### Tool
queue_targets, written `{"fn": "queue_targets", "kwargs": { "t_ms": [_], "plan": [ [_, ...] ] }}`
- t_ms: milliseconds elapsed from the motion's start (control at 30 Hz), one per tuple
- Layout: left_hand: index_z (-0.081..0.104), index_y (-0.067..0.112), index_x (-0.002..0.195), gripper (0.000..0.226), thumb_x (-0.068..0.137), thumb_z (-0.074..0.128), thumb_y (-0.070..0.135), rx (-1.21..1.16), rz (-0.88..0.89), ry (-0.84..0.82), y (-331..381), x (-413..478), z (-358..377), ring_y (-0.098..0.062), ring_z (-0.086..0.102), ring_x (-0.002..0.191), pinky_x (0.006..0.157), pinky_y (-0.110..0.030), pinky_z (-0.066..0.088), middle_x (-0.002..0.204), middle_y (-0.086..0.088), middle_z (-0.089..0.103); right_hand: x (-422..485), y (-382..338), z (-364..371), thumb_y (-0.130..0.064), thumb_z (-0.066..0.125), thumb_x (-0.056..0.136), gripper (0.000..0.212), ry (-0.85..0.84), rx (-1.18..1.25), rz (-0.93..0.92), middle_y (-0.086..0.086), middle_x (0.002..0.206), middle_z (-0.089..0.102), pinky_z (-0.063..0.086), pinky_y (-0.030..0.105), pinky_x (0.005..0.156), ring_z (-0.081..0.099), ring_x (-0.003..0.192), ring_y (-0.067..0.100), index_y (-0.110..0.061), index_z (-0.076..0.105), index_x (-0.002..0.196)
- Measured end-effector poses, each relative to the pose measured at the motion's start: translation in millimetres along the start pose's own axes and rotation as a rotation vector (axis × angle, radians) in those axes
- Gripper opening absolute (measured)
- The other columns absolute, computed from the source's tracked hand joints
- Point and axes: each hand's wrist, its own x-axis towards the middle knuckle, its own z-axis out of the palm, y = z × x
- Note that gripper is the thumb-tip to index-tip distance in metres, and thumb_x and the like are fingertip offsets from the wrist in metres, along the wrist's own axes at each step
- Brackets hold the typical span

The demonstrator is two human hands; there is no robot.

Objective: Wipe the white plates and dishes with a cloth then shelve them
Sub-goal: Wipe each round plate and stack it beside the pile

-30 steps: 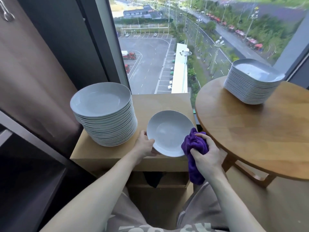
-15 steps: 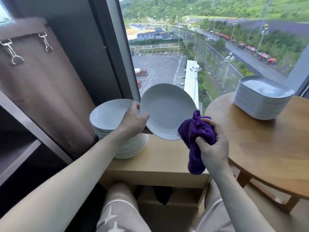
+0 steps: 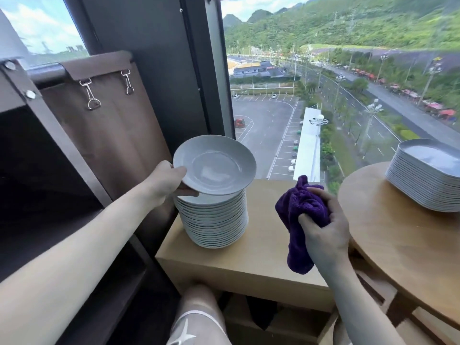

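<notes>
At the far left of the frame the dark shelf unit (image 3: 49, 170) stands open, with a slanting post and a brown fabric panel (image 3: 112, 125) hung on clips between it and the window. Just right of that, the left hand (image 3: 164, 181) grasps the white plate (image 3: 214, 165) by its left rim, thumb on top and fingers underneath. It holds the plate roughly level, right above the stack of round plates (image 3: 214, 220) on the low wooden cabinet (image 3: 249, 260); whether it touches the stack I cannot tell. The cloth is well apart from it, so I take the wiping of this plate to be over and the shelving to be in hand. The next move would be a swing leftward into the shelf opening, with the rim kept off the post and the panel. The stack sits near the cabinet's left edge, so a knock there looks risky. Right of centre, the right hand (image 3: 323, 232) is clenched round the bunched purple cloth (image 3: 301, 215), above the cabinet's bare top, where there is room to move. At the right edge, the round table (image 3: 398, 232) carries the stack of dishes (image 3: 428, 175), near its back rim.
</notes>
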Motion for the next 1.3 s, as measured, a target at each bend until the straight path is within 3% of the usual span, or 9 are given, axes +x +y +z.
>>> {"fn": "queue_targets", "kwargs": {
  "t_ms": [167, 333, 533, 600, 667, 800, 1000, 1200, 1300],
  "plan": [
    [0.05, -0.023, 0.128, 0.038, 0.102, 0.036, 0.001, -0.056, -0.045, 0.023, -13, 6, -4, -0.032, 0.077, 0.066, 0.054, -0.026, 0.059, 0.073, -0.023, 0.075, -1, 22, 36, -0.016, 0.072, 0.074, 0.045, -0.065, -0.037, 0.071, -0.003, 0.111, 0.069, 0.058, 0.036, 0.083, 0.066, 0.096, 0.016, -0.033, 0.065, 0.115],
    [0.046, -0.025, 0.131, 0.039, 0.104, 0.041, 0.003, -0.096, -0.065, 0.064, -26, 16, -6, -0.031, 0.078, 0.071, 0.058, -0.031, 0.063, 0.097, -0.031, 0.072, 3, 32, 64, -0.025, 0.07, 0.069, 0.048, -0.08, -0.05, 0.092, 0.0, 0.114, 0.068, 0.056, 0.047, 0.091, 0.066, 0.1, 0.019, -0.035, 0.065, 0.115],
    [0.05, -0.02, 0.13, 0.041, 0.104, 0.047, 0.011, 0.025, -0.078, 0.111, -36, 30, -9, -0.025, 0.076, 0.063, 0.05, -0.027, 0.057, 0.102, -0.027, 0.072, -9, 35, 76, -0.026, 0.069, 0.068, 0.049, -0.095, -0.045, 0.121, -0.001, 0.115, 0.068, 0.055, 0.044, 0.095, 0.066, 0.102, 0.015, -0.032, 0.065, 0.116],
    [0.057, -0.012, 0.118, 0.036, 0.101, 0.051, 0.02, 0.142, -0.066, 0.161, -38, 29, -9, -0.017, 0.062, 0.048, 0.044, -0.025, 0.047, 0.09, -0.018, 0.07, -19, 39, 78, -0.034, 0.069, 0.064, 0.051, -0.082, -0.031, 0.146, -0.001, 0.114, 0.069, 0.055, 0.044, 0.095, 0.066, 0.103, 0.016, -0.032, 0.066, 0.116],
    [0.057, 0.001, 0.083, 0.024, 0.097, 0.055, 0.02, 0.28, -0.033, 0.222, -39, 26, -8, -0.019, 0.049, 0.05, 0.051, -0.026, 0.04, 0.064, -0.009, 0.059, -30, 44, 80, -0.041, 0.067, 0.06, 0.055, -0.052, -0.007, 0.18, -0.002, 0.113, 0.07, 0.055, 0.044, 0.096, 0.067, 0.103, 0.015, -0.032, 0.066, 0.114],
    [0.052, 0.007, 0.052, 0.036, 0.087, 0.057, 0.012, 0.403, 0.037, 0.28, -42, 23, -6, -0.025, 0.048, 0.054, 0.061, -0.03, 0.04, 0.048, -0.006, 0.056, -45, 54, 77, -0.04, 0.069, 0.061, 0.052, -0.004, 0.036, 0.244, -0.004, 0.11, 0.071, 0.055, 0.042, 0.095, 0.067, 0.102, 0.014, -0.033, 0.067, 0.112],
    [0.05, 0.008, 0.063, 0.021, 0.081, 0.053, 0.018, 0.455, 0.096, 0.301, -54, 24, -6, -0.023, 0.039, 0.058, 0.058, -0.035, 0.032, 0.06, -0.013, 0.05, -51, 62, 56, -0.026, 0.075, 0.069, 0.047, -0.049, -0.024, 0.248, -0.007, 0.114, 0.069, 0.054, 0.034, 0.094, 0.065, 0.103, 0.008, -0.037, 0.065, 0.114],
    [0.042, 0.012, 0.064, 0.028, 0.09, 0.054, 0.015, 0.49, 0.096, 0.298, -64, 20, -2, -0.024, 0.04, 0.061, 0.059, -0.034, 0.031, 0.06, -0.009, 0.041, -45, 70, 34, -0.011, 0.079, 0.078, 0.047, -0.022, -0.014, 0.226, -0.007, 0.115, 0.068, 0.052, 0.029, 0.093, 0.063, 0.104, 0.007, -0.036, 0.064, 0.115],
    [0.06, 0.006, 0.081, 0.018, 0.091, 0.055, 0.02, 0.496, 0.061, 0.277, -58, 17, -3, -0.03, 0.052, 0.063, 0.06, -0.035, 0.042, 0.066, -0.01, 0.056, -43, 73, 25, -0.012, 0.078, 0.079, 0.046, -0.013, 0.016, 0.234, -0.007, 0.115, 0.068, 0.053, 0.028, 0.09, 0.064, 0.105, 0.01, -0.036, 0.064, 0.116]
  ]
}}
